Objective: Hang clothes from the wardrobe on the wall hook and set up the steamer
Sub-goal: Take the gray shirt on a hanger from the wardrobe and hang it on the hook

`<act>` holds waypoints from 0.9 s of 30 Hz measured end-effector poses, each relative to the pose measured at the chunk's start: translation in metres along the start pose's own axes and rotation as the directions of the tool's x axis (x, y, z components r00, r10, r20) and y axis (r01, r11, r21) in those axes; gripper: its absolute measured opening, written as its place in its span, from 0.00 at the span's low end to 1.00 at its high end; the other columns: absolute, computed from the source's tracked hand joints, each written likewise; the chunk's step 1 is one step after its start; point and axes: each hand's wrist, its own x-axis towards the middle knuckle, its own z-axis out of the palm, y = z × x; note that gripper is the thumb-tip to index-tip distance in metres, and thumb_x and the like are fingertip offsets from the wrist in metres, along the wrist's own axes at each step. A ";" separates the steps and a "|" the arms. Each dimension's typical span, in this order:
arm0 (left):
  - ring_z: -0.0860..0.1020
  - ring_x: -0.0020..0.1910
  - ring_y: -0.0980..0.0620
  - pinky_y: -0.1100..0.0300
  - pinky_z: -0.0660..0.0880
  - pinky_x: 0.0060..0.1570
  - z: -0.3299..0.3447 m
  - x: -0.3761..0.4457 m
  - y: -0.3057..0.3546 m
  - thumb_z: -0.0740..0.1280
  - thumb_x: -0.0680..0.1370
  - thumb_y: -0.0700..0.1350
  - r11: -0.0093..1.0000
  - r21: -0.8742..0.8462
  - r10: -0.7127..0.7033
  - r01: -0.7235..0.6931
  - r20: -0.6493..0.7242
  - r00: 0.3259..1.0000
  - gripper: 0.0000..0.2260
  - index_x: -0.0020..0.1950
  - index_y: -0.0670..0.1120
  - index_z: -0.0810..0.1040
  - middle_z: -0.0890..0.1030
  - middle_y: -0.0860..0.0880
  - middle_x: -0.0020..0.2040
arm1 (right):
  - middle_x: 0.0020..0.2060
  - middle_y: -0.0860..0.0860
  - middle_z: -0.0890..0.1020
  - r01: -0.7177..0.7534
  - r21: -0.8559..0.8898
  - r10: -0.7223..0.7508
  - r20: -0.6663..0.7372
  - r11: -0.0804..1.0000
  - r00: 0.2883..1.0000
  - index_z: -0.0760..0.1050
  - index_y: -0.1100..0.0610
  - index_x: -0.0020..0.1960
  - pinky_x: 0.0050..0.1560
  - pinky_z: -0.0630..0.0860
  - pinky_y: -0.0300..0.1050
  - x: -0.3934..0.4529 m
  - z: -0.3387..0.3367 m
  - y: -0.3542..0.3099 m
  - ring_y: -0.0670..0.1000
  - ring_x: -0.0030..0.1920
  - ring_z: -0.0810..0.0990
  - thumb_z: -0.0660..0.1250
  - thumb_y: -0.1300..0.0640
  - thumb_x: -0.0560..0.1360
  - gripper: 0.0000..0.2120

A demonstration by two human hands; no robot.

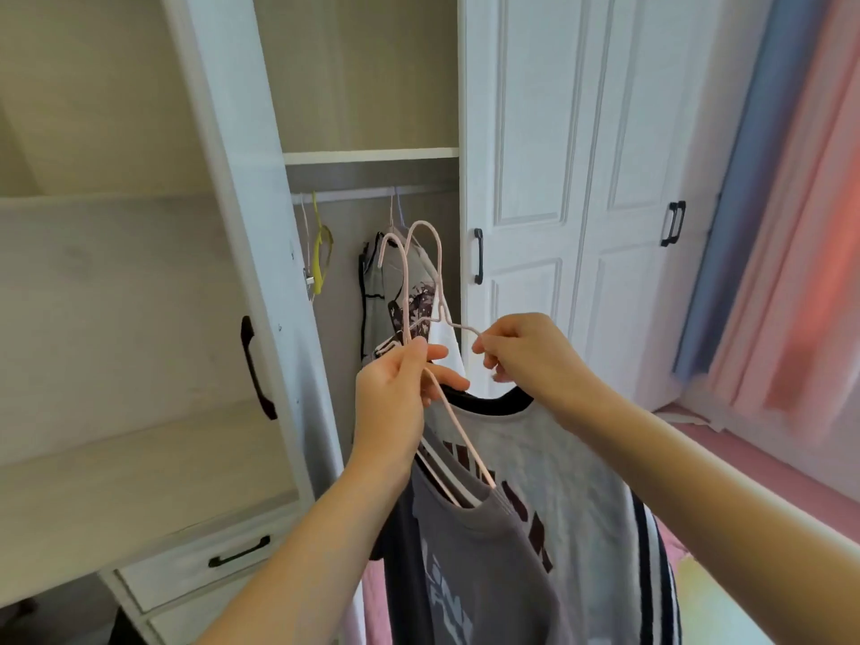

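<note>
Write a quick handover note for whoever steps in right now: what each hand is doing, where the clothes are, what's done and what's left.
Left hand pinches the pink hangers at their necks; the grey T-shirts hang from them, clear of the wardrobe rail.
Right hand pinches one hanger's shoulder wire.
On the rail: another garment and a yellow hanger.
Done: shirts out of the wardrobe.
Left: hang them on the wall hook and set up the steamer; neither is in view.

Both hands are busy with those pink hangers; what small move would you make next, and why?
Probably pass the hanger pinched by the right hand into the left hand, which already grips the other pink hangers. One hand would then carry both T-shirts, freeing the other.
</note>
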 end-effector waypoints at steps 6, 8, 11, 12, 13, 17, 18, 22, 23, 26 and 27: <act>0.72 0.28 0.56 0.71 0.71 0.35 -0.027 -0.052 0.004 0.56 0.83 0.46 0.998 0.013 0.064 -0.063 -0.043 0.997 0.15 0.46 0.42 0.80 0.83 0.45 0.30 | 0.31 0.50 0.74 0.050 0.076 -0.051 0.008 0.996 0.999 0.81 0.58 0.50 0.36 0.80 0.41 -0.056 0.011 -0.023 0.47 0.32 0.73 0.64 0.55 0.77 0.09; 0.71 0.29 0.54 0.70 0.71 0.34 -0.040 -0.071 0.008 0.56 0.83 0.45 0.998 0.001 0.066 -0.066 -0.043 0.997 0.15 0.46 0.41 0.80 0.82 0.46 0.29 | 0.30 0.49 0.73 0.051 0.091 -0.052 0.010 0.995 0.999 0.82 0.56 0.50 0.36 0.79 0.40 -0.076 0.015 -0.030 0.46 0.31 0.73 0.65 0.55 0.77 0.08; 0.72 0.28 0.55 0.68 0.72 0.34 -0.062 -0.100 0.015 0.56 0.83 0.45 0.997 0.015 0.073 -0.073 -0.026 0.997 0.15 0.46 0.42 0.79 0.82 0.47 0.30 | 0.28 0.49 0.72 0.034 0.082 -0.035 0.006 0.996 0.999 0.83 0.56 0.46 0.34 0.78 0.39 -0.107 0.024 -0.042 0.46 0.29 0.72 0.66 0.56 0.77 0.07; 0.72 0.28 0.56 0.68 0.73 0.35 -0.070 -0.111 0.016 0.56 0.83 0.46 0.997 0.024 0.074 -0.073 -0.015 0.997 0.14 0.46 0.43 0.79 0.83 0.47 0.30 | 0.28 0.50 0.72 0.025 0.079 -0.026 0.009 0.997 1.000 0.82 0.56 0.44 0.34 0.78 0.39 -0.118 0.027 -0.046 0.47 0.28 0.71 0.65 0.57 0.76 0.08; 0.73 0.29 0.55 0.67 0.73 0.35 -0.078 -0.121 0.019 0.56 0.83 0.46 0.997 0.030 0.073 -0.073 -0.002 0.997 0.14 0.46 0.43 0.79 0.83 0.47 0.31 | 0.27 0.50 0.72 0.017 0.078 -0.018 0.010 0.997 1.000 0.82 0.56 0.43 0.34 0.79 0.39 -0.130 0.030 -0.050 0.47 0.28 0.71 0.65 0.57 0.76 0.08; 0.73 0.27 0.50 0.60 0.74 0.33 -0.107 -0.159 0.029 0.56 0.83 0.47 0.996 0.007 0.084 -0.084 0.030 0.996 0.16 0.42 0.42 0.76 0.82 0.46 0.30 | 0.28 0.51 0.75 0.022 0.052 -0.021 -0.016 0.998 1.000 0.80 0.57 0.38 0.39 0.77 0.48 -0.174 0.044 -0.064 0.50 0.31 0.73 0.63 0.58 0.76 0.11; 0.73 0.26 0.51 0.61 0.73 0.32 -0.113 -0.167 0.031 0.56 0.83 0.47 0.996 -0.004 0.086 -0.086 0.022 0.996 0.16 0.41 0.42 0.75 0.80 0.45 0.29 | 0.29 0.53 0.75 0.034 0.026 -0.033 -0.021 0.999 0.999 0.80 0.57 0.38 0.39 0.77 0.49 -0.186 0.048 -0.068 0.51 0.32 0.73 0.62 0.57 0.77 0.12; 0.71 0.24 0.53 0.63 0.71 0.28 -0.136 -0.196 0.040 0.56 0.83 0.50 0.995 -0.028 0.090 -0.091 -0.025 0.996 0.17 0.38 0.44 0.73 0.76 0.47 0.25 | 0.32 0.55 0.77 0.052 -0.021 -0.053 -0.033 0.998 0.998 0.80 0.57 0.38 0.40 0.77 0.50 -0.223 0.054 -0.085 0.53 0.34 0.74 0.61 0.55 0.78 0.14; 0.71 0.23 0.53 0.63 0.71 0.28 -0.142 -0.201 0.043 0.56 0.83 0.51 0.995 -0.023 0.097 -0.098 -0.039 0.994 0.17 0.38 0.44 0.73 0.76 0.47 0.25 | 0.31 0.55 0.77 0.055 -0.022 -0.056 -0.028 0.998 0.998 0.80 0.57 0.38 0.39 0.76 0.49 -0.231 0.054 -0.089 0.52 0.33 0.74 0.61 0.55 0.78 0.14; 0.71 0.24 0.51 0.63 0.71 0.27 -0.159 -0.211 0.049 0.56 0.83 0.52 0.993 -0.021 0.111 -0.113 -0.088 0.990 0.19 0.37 0.44 0.74 0.76 0.47 0.25 | 0.29 0.54 0.75 0.090 -0.036 -0.090 0.011 0.995 0.996 0.80 0.57 0.37 0.36 0.74 0.45 -0.249 0.054 -0.100 0.51 0.31 0.72 0.61 0.57 0.77 0.14; 0.71 0.24 0.51 0.62 0.72 0.28 -0.165 -0.213 0.051 0.56 0.83 0.52 0.994 -0.020 0.108 -0.110 -0.108 0.988 0.19 0.37 0.44 0.74 0.76 0.47 0.25 | 0.29 0.54 0.75 0.105 -0.041 -0.104 0.027 0.994 0.994 0.80 0.57 0.37 0.36 0.73 0.45 -0.253 0.057 -0.104 0.51 0.31 0.72 0.61 0.57 0.76 0.13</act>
